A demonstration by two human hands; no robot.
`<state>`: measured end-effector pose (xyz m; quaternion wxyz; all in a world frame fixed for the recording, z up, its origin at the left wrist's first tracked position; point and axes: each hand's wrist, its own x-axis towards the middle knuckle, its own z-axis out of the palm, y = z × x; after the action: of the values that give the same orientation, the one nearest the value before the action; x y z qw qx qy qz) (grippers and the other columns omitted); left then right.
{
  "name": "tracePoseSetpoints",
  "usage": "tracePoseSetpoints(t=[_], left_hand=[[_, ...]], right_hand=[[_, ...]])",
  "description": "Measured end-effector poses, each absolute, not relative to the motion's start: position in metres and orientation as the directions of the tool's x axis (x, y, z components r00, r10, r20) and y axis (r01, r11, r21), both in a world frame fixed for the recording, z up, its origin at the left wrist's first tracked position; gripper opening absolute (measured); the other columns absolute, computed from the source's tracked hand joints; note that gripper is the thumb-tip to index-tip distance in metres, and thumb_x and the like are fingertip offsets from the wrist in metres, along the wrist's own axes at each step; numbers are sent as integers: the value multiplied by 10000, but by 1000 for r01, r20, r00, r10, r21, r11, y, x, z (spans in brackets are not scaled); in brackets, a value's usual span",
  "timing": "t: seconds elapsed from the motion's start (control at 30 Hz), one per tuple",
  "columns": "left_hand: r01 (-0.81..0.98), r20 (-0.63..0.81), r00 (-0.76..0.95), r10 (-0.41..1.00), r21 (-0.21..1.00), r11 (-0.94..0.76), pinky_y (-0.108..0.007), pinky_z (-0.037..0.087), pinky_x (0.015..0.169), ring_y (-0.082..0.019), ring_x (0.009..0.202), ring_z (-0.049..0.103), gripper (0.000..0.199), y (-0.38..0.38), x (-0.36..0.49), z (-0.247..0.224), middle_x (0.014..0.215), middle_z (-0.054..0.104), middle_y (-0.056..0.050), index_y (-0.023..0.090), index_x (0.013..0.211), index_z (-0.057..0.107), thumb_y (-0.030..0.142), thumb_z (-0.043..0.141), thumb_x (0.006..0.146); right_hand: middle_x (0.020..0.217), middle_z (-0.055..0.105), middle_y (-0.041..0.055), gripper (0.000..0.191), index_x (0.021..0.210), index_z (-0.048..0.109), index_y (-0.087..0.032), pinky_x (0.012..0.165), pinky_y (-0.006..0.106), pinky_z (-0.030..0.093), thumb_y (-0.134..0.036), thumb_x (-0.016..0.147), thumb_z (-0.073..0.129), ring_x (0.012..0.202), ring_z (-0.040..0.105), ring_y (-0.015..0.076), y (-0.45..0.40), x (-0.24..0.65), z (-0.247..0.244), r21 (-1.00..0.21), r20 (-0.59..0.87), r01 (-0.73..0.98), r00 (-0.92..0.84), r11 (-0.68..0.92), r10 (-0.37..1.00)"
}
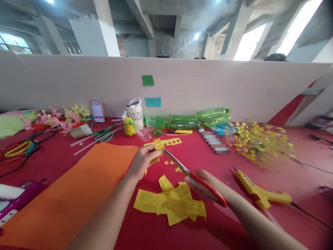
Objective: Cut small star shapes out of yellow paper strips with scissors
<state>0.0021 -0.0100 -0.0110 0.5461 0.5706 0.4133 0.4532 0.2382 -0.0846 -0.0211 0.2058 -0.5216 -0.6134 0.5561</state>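
White partition (109,81) bounds far side | orange sheet (78,187) beside left forearm; elbow room lies nearer right, short of glue gun (260,194) | right hand (204,180) grips red-handled scissors (178,164), tips at yellow paper piece (158,143) pinched by left hand (144,159): best turn paper, snip short, fingertips behind blades | cut stars (166,162) below

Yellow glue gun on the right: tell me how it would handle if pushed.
The yellow glue gun would probably stay stiff, as its body looks like hard plastic. Lying on its side, with its handle jutting out, it would likely slide or pivot rather than roll. The dark cord may drag on it.
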Motion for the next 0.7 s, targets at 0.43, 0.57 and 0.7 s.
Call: tracePoseSetpoints(t=[0.43,0.57,0.7], left_hand=[[49,-39,325,945,998,24,-205,181,411,-49,417,329,187,-5,-5,-6,504,563,11,147,611,569,286,649,707],[58,-45,321,946,998,28,-198,224,447,-66,480,396,200,-3,-6,-6,519,556,8,148,592,563,287,657,700],[68,-48,321,946,997,28,-202,246,467,-72,495,400,202,-4,-6,-7,526,552,7,149,584,565,291,655,696]], right_hand=[[512,388,-72,410,678,422,-188,314,164,268,-540,844,550,342,347,50,-77,255,-25,-881,-356,454,-451,-133,818],[496,384,-76,420,681,442,-180,330,158,261,-552,841,552,357,332,46,-77,254,-27,-888,-342,444,-460,-121,820],[504,386,-75,421,685,443,-179,336,160,265,-555,831,566,370,339,48,-77,253,-26,-884,-342,453,-456,-116,822]])
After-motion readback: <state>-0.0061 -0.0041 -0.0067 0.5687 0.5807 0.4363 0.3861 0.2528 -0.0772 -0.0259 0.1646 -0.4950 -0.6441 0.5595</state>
